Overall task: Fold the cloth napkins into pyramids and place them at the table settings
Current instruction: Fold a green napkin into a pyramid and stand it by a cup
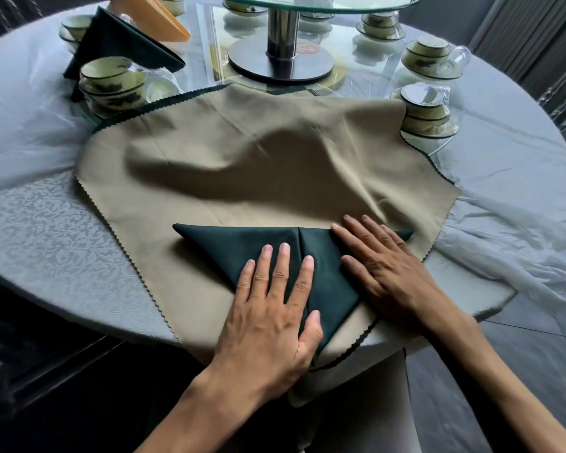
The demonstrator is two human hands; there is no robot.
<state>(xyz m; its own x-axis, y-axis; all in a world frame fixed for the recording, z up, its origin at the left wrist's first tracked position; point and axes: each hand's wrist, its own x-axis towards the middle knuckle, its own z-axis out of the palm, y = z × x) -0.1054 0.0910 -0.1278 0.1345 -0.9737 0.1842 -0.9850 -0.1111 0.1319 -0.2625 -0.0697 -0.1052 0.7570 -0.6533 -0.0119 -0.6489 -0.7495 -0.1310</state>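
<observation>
Stacks of pale bowls with dark rims [113, 85] stand upside-down or nested on the round table [46, 243], one stack at the left beside a clear glass [159, 86], others at the right [425, 109] and farther back [430, 57]; whether anything lies inside them cannot be told. A glass turntable on a metal post [283, 31] rises at the centre, its round base carrying a small red mark whose writing is too small to read. A large tan cloth [242, 165] with a zigzag edge is spread over the near part of the table, its far side rumpled and its near edge hanging off the rim. On it, near the person, lies the dark green napkin [242, 246], folded into a triangle with its long edge away from the person, its point toward them and a seam running down the middle. The left hand [275, 308] lies flat on the left half of the napkin, fingers straight and slightly spread, thumb by the lower point. The right hand [383, 263] presses flat on the right half, fingers straight and close together, reaching onto the tan cloth. At the far left another dark green napkin [121, 44] stands folded beside an orange napkin [160, 14].
</observation>
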